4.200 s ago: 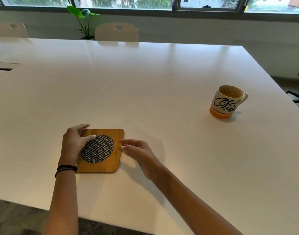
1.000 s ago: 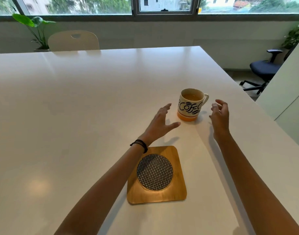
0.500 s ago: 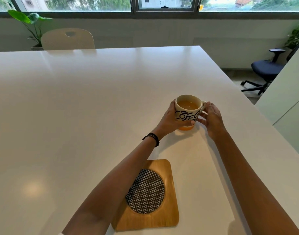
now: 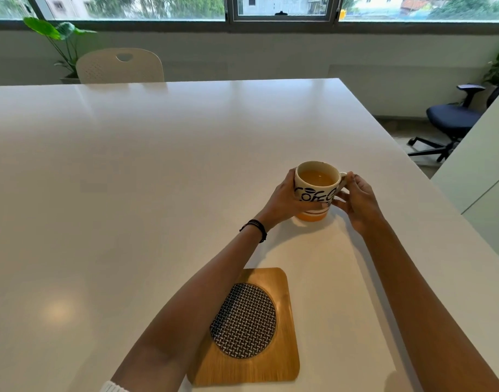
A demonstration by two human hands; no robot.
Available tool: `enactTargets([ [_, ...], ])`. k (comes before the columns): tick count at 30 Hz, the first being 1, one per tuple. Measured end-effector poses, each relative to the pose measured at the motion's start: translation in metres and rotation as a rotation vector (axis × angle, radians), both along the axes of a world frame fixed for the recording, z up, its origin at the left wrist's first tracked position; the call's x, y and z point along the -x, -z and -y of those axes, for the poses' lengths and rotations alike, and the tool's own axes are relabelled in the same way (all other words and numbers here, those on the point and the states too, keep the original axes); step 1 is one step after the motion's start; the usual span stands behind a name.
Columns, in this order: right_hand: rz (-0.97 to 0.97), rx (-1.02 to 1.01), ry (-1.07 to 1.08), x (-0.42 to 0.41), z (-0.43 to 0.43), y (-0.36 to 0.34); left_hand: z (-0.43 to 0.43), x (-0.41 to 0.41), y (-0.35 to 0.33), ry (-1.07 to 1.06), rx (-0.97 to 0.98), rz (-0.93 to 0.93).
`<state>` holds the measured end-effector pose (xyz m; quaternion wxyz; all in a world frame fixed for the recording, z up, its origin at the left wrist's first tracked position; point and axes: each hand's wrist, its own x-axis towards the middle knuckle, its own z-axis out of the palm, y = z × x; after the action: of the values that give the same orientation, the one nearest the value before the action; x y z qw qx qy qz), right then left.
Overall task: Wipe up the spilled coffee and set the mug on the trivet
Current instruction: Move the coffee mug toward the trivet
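Both hands on the mug [image 4: 316,190], far right part of the white table [image 4: 158,165]

Left hand [image 4: 283,203]: wrapped round the mug's left side, palm against the wall, thumb across the front just under the dark lettering. Closed on it. Black cord bracelet [image 4: 255,229] on that wrist

Right hand [image 4: 358,198]: at the handle [image 4: 342,179] on the mug's right side, fingers curled in and touching it. Looks like a pinch on the handle, but can't tell how firm or whether fingers go through the loop

Mug: cream, dark script on front, orange band at base, upright. Amber-brown liquid inside, level well below the rim. Can't tell if the base is on the table or just off it, left hand + shadow cover the near edge

Trivet [image 4: 254,332]: square bamboo w/ rounded corners, round black-white woven insert in the middle. Flat on the table, nearer the person than the mug, well apart from it. Left forearm crosses over its left edge and hides that side

No wet patch visible on the tabletop from here, surface is glossy w/ a light reflection near left

Bkgd: beige chair [image 4: 119,66] at the far table edge, leafy plant [image 4: 56,38] behind it, dark blue office chair [image 4: 452,120] on the floor to the right
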<state>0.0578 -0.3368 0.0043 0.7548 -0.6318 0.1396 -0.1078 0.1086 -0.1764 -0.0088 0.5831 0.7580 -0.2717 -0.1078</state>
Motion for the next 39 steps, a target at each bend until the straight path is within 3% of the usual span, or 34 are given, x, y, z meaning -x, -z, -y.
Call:
enactTargets([
  [16, 0.093, -0.072, -0.253, 0.043, -0.052, -0.019, -0.078, 0.044, -0.013, 0.012, 0.057, -0.019],
  [39, 0.122, 0.066, -0.517, 0.119, -0.113, -0.012, -0.169, 0.138, -0.008, -0.011, 0.063, -0.104],
])
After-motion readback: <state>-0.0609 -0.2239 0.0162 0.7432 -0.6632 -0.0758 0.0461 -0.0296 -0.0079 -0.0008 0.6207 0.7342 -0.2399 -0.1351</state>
